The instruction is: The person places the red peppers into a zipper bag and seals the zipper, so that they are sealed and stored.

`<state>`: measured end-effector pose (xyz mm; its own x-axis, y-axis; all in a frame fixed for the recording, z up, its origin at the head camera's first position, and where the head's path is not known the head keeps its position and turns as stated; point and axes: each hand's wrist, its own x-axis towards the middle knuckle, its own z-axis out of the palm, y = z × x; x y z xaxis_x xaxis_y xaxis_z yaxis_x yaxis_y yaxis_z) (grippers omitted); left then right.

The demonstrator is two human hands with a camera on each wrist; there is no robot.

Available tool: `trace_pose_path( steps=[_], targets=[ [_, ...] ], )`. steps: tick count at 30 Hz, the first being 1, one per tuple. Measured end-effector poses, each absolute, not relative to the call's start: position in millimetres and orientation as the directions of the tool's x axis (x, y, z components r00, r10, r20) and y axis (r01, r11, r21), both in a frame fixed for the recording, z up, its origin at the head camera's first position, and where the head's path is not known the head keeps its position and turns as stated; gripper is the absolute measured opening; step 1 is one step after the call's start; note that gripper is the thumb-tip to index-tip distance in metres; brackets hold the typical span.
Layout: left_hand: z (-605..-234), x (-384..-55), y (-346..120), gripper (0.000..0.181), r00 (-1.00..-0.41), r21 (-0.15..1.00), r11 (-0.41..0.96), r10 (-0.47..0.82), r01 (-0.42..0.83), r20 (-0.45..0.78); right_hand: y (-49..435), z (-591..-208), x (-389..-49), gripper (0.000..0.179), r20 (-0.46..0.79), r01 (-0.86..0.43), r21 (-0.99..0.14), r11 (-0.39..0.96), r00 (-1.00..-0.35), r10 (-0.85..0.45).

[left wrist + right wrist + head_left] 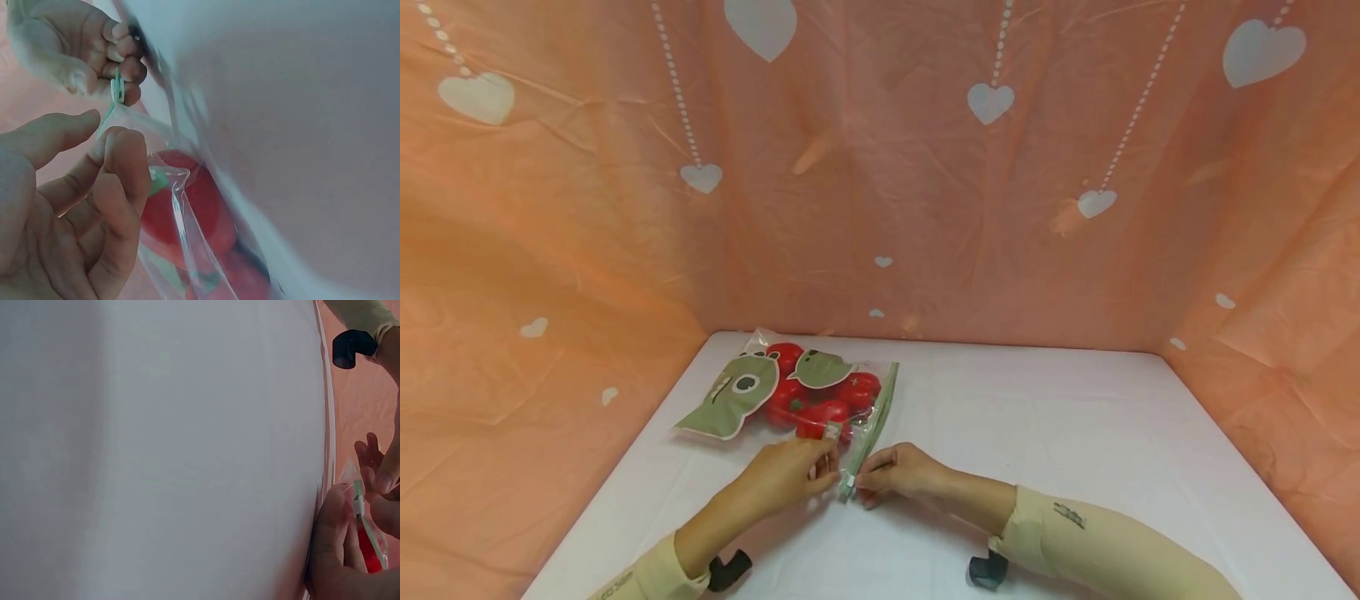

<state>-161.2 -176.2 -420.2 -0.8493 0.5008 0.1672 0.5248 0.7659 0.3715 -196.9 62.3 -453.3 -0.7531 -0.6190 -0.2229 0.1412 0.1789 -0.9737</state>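
Note:
A clear zip bag with a green cartoon print lies at the left of the white table, several red tomato-like items inside it. Its green zip edge runs down the bag's right side, with a small white slider near the close corner. My left hand holds that corner from the left, its fingers curled at the plastic. From the other side my right hand pinches the zip edge at the slider, thumb against fingers. In the left wrist view, red items show through the plastic.
White cloth covers the table. An orange curtain with white hearts stands behind and on both sides. Dark wrist mounts stick out below both beige sleeves.

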Motion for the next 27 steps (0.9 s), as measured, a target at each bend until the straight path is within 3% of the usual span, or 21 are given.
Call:
trace_pose_path(
  steps=[27],
  targets=[
    [-419.3, -155.8, -173.7, 0.024, -0.879, 0.324, 0.818, 0.432, 0.476, 0.201, 49.2, -450.4, -202.8, 0.016, -0.180, 0.080, -0.978, 0.194, -0.799, -0.574]
  ],
)
